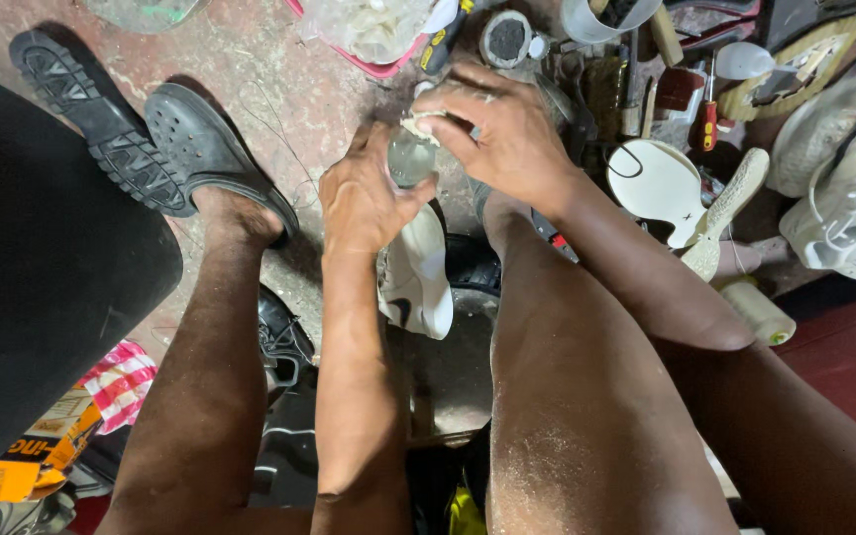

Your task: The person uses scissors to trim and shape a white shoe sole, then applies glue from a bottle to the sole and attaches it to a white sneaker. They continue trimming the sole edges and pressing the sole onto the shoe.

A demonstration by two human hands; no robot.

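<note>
— While the left hand (364, 198) clamps the small clear bottle (410, 159), what is the right hand (507, 129) doing?
— Pinching a whitish wad (420, 123) on the bottle's top, above the white shoe (416, 282) between the knees.
— Room around?
— Little: tools crowd the floor's (250, 79) far edge, dark sandals (151, 139) on the left.

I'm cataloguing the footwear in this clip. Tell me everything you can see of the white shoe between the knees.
The white sports shoe with a black mark on its side looks like smooth leather or synthetic. It sits between the person's knees, pointing down and away from the camera, its upper end hidden by the left hand. The left forearm crosses its near edge. Below it lies a dark, round surface. Whether it has laces cannot be told.
</note>
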